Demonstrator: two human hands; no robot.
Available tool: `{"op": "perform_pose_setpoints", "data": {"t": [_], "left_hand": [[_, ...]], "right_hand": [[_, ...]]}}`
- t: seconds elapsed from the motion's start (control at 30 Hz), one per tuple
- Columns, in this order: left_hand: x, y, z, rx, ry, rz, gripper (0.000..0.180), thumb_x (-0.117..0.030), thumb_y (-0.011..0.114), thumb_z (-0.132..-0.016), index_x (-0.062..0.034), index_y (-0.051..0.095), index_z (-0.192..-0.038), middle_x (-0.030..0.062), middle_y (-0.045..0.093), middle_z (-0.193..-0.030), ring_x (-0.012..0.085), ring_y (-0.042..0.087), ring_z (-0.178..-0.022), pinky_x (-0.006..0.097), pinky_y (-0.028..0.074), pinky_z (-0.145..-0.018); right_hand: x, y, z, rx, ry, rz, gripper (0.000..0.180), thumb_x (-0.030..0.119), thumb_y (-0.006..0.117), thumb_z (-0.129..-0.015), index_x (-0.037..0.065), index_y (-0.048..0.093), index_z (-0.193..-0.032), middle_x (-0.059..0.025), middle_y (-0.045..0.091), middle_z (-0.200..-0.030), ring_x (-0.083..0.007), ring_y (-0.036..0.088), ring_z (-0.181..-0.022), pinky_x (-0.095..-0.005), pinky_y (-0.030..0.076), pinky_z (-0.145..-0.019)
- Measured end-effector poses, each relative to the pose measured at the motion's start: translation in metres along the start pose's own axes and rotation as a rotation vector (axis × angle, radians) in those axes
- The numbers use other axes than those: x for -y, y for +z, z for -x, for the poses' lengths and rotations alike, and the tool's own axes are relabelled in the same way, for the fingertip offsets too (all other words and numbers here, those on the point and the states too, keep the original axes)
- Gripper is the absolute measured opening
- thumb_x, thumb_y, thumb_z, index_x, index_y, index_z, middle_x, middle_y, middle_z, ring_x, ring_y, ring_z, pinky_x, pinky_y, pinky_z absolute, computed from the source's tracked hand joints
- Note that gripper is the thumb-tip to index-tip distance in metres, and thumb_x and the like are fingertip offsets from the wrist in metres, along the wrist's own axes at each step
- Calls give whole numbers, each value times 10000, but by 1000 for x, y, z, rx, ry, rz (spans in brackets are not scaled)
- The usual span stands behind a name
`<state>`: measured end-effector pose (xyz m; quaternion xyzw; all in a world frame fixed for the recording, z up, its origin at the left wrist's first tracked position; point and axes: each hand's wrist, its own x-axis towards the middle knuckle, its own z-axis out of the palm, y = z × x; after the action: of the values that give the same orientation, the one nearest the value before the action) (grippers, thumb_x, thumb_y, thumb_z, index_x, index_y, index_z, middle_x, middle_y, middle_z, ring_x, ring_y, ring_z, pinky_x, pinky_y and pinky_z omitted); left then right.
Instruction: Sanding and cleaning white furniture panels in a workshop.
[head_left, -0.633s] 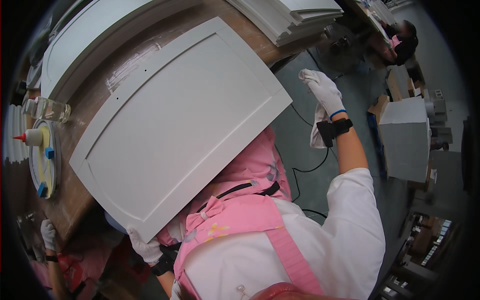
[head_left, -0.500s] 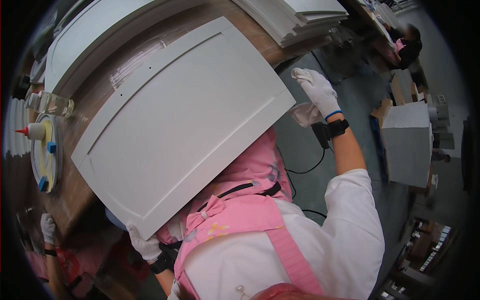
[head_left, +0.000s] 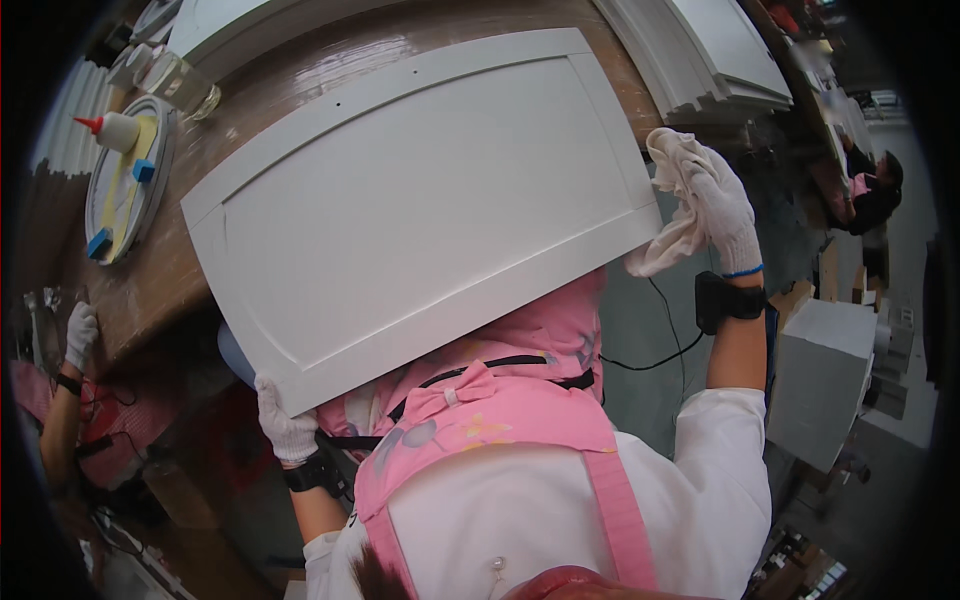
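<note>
A white recessed panel, like a cabinet door (head_left: 430, 200), lies on the table's near side and overhangs its edge toward my body. Two small dark holes show in its far rail. My left hand (head_left: 286, 420), in a white knit glove, grips the panel's near left corner; the fingers beneath are hidden. At the panel's right edge, my right hand (head_left: 722, 205), also gloved, holds a crumpled off-white cloth (head_left: 680, 200) that hangs down beside the near right corner.
On the brown table (head_left: 150, 300) at left stand a round tray (head_left: 160, 200) with blue blocks, a white red-tipped bottle (head_left: 118, 131) and a clear bottle (head_left: 180, 82). Stacked white panels (head_left: 700, 60) are at the back right. A co-worker's gloved hand (head_left: 81, 335) rests at the table's left edge.
My view has turned, so the table and panel sit differently in it. The cloth in my right hand now bunches up against the panel's right edge. My left hand keeps the same corner.
</note>
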<state>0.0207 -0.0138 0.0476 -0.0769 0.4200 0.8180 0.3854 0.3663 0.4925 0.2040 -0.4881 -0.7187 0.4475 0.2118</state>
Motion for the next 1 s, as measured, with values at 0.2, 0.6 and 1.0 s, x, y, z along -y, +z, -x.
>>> {"op": "perform_pose_setpoints", "data": {"t": [0.2, 0.6, 1.0], "left_hand": [[5, 13, -16, 65, -98, 196, 457, -432, 434, -1024, -70, 549, -1278, 67, 653, -1147, 206, 634, -1044, 329, 532, -880], [-5, 14, -4, -160, -69, -332, 467, -341, 451, -1034, -25, 427, -1377, 114, 572, -1250, 219, 620, -1099, 325, 570, -854], [-46, -54, -16, -140, 90, -821, 582, -451, 391, -1038, -77, 342, -1481, 99, 471, -1432, 230, 504, -1234, 355, 423, -1045]], "right_hand": [[16, 23, 14, 137, 4, -42, 508, 244, 520, -985, -45, 441, -1396, -129, 530, -1321, -200, 514, -1217, -313, 386, -1051], [-72, -11, -8, 8, 643, -875, 377, 322, 471, -1029, 62, 543, -1292, -101, 662, -1142, -222, 671, -932, -350, 583, -774], [-43, -58, 95, 60, 71, -1323, 400, 283, 421, -1046, 11, 476, -1334, -146, 596, -1267, -271, 616, -1119, -377, 510, -989]]}}
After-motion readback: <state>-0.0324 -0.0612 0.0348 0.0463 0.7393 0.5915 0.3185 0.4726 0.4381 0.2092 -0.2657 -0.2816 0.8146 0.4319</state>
